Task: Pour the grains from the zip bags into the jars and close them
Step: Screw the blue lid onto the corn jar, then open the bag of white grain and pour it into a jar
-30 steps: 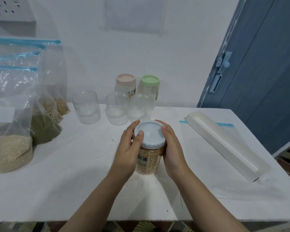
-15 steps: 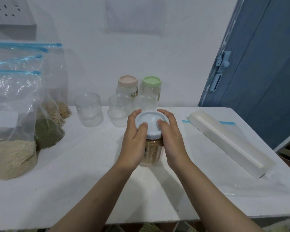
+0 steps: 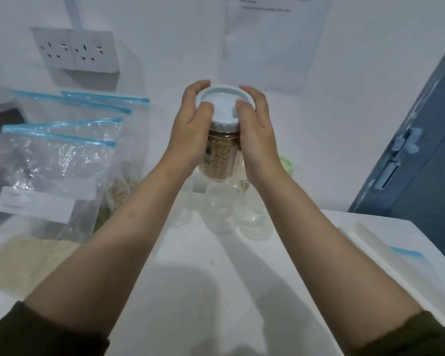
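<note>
White table smooth, lower frame. Both hands at frame centre: left hand and right hand clasped filled jar, lifted clear of table, thumbs on pale blue lid. Jar likely rigid, slick plastic, weighty with grain; best held at sides. Beyond: clear empty jars. Left: crinkly zip bags.

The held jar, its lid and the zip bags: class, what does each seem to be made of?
Jar: clear, glossy, probably plastic; the grains show through its wall.
Lid: opaque pale blue-white plastic, smooth with a matte look.
Zip bags: thin clear plastic film, crinkled and glinting, with blue zip strips.
</note>
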{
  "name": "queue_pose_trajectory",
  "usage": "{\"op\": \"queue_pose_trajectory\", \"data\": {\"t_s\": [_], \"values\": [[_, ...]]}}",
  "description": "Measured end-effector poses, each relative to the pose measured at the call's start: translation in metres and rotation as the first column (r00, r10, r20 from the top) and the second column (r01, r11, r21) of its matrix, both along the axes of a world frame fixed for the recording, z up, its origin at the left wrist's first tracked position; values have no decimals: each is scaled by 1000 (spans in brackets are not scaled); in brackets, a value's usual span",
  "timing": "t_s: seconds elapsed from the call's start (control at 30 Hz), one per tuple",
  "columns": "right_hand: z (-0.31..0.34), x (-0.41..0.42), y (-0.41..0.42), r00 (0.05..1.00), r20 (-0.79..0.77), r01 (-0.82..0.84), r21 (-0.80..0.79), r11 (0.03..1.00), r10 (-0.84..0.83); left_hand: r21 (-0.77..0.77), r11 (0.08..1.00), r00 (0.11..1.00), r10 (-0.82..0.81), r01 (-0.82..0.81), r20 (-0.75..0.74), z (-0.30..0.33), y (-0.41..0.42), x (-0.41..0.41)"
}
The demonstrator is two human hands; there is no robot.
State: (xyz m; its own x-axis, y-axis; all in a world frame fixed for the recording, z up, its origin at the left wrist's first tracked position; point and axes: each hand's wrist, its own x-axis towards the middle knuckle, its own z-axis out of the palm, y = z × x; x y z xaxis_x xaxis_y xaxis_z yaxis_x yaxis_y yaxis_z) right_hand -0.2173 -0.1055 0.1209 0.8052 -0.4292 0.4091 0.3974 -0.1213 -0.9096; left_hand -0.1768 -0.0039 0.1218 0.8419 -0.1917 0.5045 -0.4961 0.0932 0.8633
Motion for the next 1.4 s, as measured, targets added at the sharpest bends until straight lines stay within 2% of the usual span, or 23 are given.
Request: {"op": "queue_pose_trajectory", "data": {"t_s": [0.2, 0.43, 0.7, 0.8, 0.93, 1.1, 1.17, 1.27, 1.4], "values": [[-3, 91, 14, 1000, 24, -12, 6, 1000, 11, -9, 998, 998, 65, -65, 13, -5, 10, 85], [-59, 174, 21, 999, -52, -17, -11, 1000, 16, 24, 997, 995, 72, -70, -75, -58, 18, 163], [-107, 203, 19, 979, -203, -25, -37, 999, 17, 118, 992, 984, -23, 44, -175, -103, 27, 201], [-120, 205, 20, 962, -273, -28, -42, 999, 15, 135, 989, 962, -27, 66, -272, -118, 30, 206], [-142, 203, 17, 921, -390, -71, -140, 988, 11, 261, 959, 937, -17, 114, -348, -146, 32, 211], [-142, 202, 13, 882, -470, -109, -188, 976, 7, 381, 911, 930, -9, 159, -367, -145, 35, 215], [-135, 200, 12, 865, -502, -136, -236, 962, -1, 444, 885, 943, 20, 139, -334, -143, 34, 215], [-128, 190, 11, 885, -460, -76, -286, 955, -68, 506, 861, 982, 132, -45, -136, -140, 29, 206], [-120, 161, 5, 929, -307, 121, -274, 954, -206, 390, 882, 959, 194, -263, 209, -130, 10, 173]]}}
